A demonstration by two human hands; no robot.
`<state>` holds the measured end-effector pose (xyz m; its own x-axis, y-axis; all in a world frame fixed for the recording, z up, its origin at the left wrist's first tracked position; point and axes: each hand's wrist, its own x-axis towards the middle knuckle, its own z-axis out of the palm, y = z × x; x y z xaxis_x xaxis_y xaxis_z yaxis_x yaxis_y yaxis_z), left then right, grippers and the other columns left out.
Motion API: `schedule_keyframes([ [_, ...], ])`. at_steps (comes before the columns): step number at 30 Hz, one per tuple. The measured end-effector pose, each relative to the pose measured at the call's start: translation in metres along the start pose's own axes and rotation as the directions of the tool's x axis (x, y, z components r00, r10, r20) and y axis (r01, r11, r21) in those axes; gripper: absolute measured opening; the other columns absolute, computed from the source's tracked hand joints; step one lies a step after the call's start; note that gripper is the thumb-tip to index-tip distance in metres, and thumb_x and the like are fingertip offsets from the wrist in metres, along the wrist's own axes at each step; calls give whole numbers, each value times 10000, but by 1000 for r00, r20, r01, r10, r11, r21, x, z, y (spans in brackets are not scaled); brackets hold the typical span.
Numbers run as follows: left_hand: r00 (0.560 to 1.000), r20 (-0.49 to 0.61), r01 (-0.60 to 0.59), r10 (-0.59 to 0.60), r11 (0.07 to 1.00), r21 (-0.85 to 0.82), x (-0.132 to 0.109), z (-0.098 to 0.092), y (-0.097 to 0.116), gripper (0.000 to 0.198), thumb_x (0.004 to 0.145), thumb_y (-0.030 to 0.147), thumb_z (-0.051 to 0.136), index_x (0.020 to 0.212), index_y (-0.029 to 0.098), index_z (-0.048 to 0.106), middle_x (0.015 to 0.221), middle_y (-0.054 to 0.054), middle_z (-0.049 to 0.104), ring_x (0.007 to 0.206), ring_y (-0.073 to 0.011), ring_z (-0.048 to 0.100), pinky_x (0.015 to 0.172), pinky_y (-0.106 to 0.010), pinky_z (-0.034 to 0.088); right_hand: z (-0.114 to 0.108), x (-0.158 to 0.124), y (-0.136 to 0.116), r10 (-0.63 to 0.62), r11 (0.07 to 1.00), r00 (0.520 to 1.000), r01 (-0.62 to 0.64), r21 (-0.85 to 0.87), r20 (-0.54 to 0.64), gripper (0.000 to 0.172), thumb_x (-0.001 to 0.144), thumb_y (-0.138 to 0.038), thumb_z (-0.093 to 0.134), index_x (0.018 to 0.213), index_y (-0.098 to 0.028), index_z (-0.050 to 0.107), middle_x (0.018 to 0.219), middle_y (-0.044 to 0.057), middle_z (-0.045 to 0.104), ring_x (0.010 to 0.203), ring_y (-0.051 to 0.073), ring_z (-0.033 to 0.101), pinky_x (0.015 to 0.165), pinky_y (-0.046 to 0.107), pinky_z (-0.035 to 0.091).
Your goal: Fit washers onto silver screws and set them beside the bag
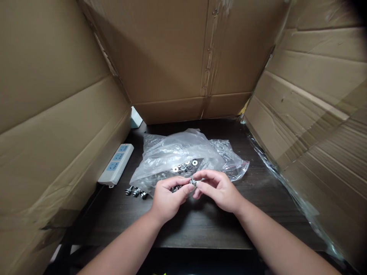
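Near the front of the dark table, my left hand (169, 196) and my right hand (219, 190) meet with fingertips closed on a small metal bolt (193, 182). It seems to carry a nut or washer, but fingers cover much of it. Just behind my hands lies a clear plastic bag (174, 152), with loose washers (194, 162) and other small metal parts at its near side. Some of those parts are hidden behind my left hand. To the left of that hand, several bolts with washers or nuts (136, 191) lie in a short row.
A second clear bag (229, 156) of small parts lies at the right rear. A white power strip (116, 166) rests along the left side. Cardboard walls (172, 57) enclose the table (206, 236) on the left, back and right. A white object (135, 117) stands in the back left corner.
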<state>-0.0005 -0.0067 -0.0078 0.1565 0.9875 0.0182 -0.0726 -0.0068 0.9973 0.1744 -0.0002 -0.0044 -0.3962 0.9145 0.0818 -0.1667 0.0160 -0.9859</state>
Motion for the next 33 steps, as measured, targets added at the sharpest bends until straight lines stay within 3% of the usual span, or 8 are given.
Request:
schedule_keyframes([
  [4,999,11,42,-41,996,-74,0,-1,-2,124,714,262,741,767,152,717,629,-8,617,412,-49,442,363,-172,335,2,-1,-2,-33,999,999,33,-23,-31,188,795,-287,680,913,-145,646,785,46,682,666,164,681,662,302,554],
  [11,946,112,-324,305,911,254,-1,3,5,35,723,159,718,709,171,748,665,-42,677,625,-141,616,613,-257,497,4,0,2,77,989,996,-70,-132,46,396,925,-423,467,663,-138,550,484,-11,565,437,105,575,482,216,454],
  [15,981,61,-192,185,969,155,0,1,2,42,738,199,713,757,191,750,722,-31,677,521,-95,559,493,-221,453,2,2,5,120,993,993,-120,13,13,406,908,-491,464,768,-129,583,541,3,599,472,128,610,481,235,483],
  [20,999,15,33,-32,998,-54,0,-1,-3,94,726,259,731,783,183,729,574,14,590,389,-51,435,361,-180,337,3,1,1,25,997,1000,-26,78,11,282,825,-374,643,969,-133,616,697,31,671,626,161,677,635,305,556],
  [23,997,21,-72,72,997,28,0,1,-1,55,739,226,718,771,182,725,637,-7,640,428,-69,496,407,-198,403,3,-1,-1,25,998,1000,-25,49,2,234,827,-351,642,900,-130,619,682,23,659,600,149,674,605,273,544],
  [25,962,66,-273,265,944,184,0,2,0,36,742,161,704,760,179,730,701,-35,682,539,-112,589,520,-234,481,3,0,0,54,998,998,-54,28,23,249,864,-377,586,819,-132,593,651,7,631,540,131,656,532,232,509],
  [28,843,217,-538,492,775,332,0,1,1,140,744,63,666,809,170,729,714,-53,696,655,-151,641,637,-265,514,3,1,3,103,994,993,-101,-34,53,334,920,-412,478,728,-143,528,584,-18,582,451,100,603,446,188,435],
  [33,747,323,-664,581,643,381,1,0,-3,230,745,13,637,906,164,703,748,-58,690,664,-140,641,632,-250,519,3,2,7,138,986,990,-133,-104,39,368,940,-429,425,703,-155,488,528,-41,548,379,80,544,398,170,378],
])
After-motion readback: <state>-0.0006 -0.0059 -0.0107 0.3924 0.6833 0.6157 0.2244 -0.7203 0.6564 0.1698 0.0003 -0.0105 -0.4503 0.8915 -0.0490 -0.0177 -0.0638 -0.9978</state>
